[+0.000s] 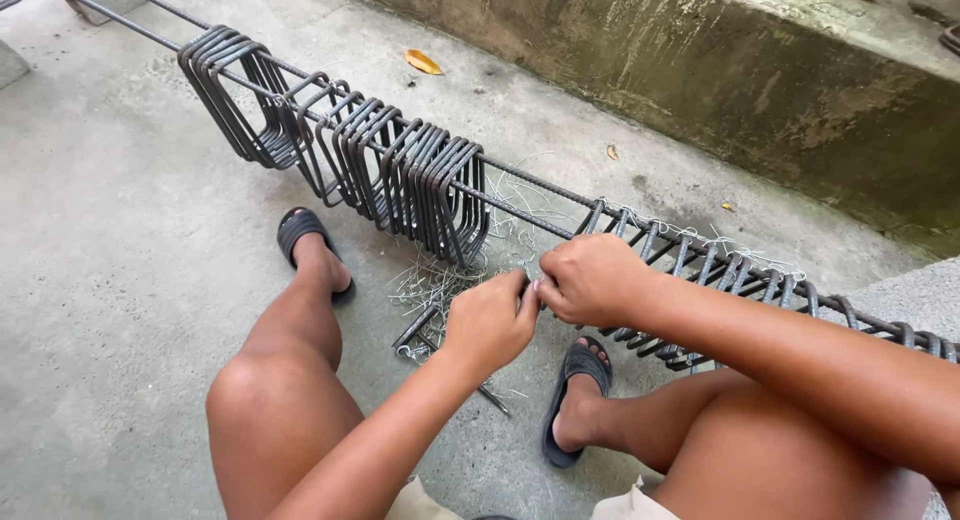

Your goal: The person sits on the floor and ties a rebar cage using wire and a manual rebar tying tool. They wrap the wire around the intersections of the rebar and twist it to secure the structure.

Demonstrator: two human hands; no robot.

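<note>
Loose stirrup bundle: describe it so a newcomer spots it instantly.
Follow the long rebar that runs diagonally over the concrete floor. Left of the two hands, a bunch of dark rectangular stirrups hangs packed together. Unlike the spaced, wire-tied stirrups to the right, these are bunched and untied.

dry leaf [423,62] on concrete floor [120,230] | mossy step [700,70] | black sandals [300,230]

left hand [490,323] curled, right hand [590,277] curled, knuckles touching

Bright, even daylight — soft shadows under the legs, sharp focus, slight wide-angle stretch at edges
</note>
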